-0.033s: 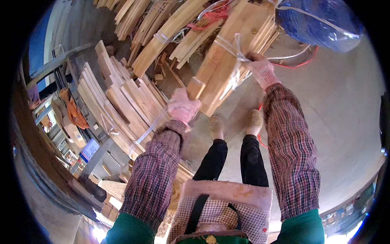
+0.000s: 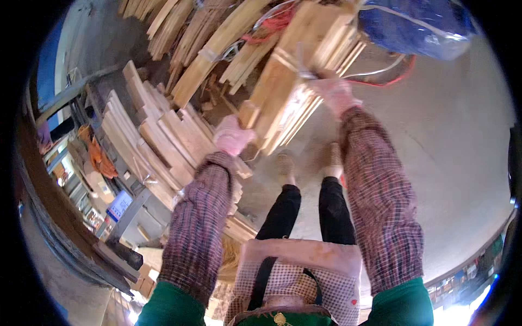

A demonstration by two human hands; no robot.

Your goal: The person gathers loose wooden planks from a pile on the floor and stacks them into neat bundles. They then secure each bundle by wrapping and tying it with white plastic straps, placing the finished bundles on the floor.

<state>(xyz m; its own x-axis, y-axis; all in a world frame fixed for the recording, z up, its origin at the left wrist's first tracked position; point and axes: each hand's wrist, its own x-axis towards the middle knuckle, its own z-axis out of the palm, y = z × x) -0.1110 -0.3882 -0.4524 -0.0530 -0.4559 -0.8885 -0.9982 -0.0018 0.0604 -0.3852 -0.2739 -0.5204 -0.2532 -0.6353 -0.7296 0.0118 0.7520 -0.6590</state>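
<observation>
A bundle of wooden boards point(image 2: 275, 89) lies slanted in front of me, bound by clear plastic strapping point(image 2: 291, 61). My right hand point(image 2: 335, 96), in a pale pink glove, is closed at the bundle's right side on that strapping; its fingertips are partly hidden and blurred. My left hand point(image 2: 234, 135), gloved alike, grips the near left corner of the bundle, around a short piece of wood point(image 2: 248, 113) that sticks up beside the wide top board. Several thin board edges show along the bundle's right side.
Further stacks of wooden strips point(image 2: 163, 144) lie on the left, with more bundles point(image 2: 209, 68) beyond and red cord point(image 2: 280, 24) among them. A blue plastic-wrapped bulk point(image 2: 416, 27) stands far right. Red cable point(image 2: 391, 82) crosses the grey floor point(image 2: 451, 163). An orange glove point(image 2: 99, 155) hangs left.
The bundle and both hands have shifted a little to the left in the view. More of the bundle's right side, with its board edges, now shows. Both hands keep their holds.
</observation>
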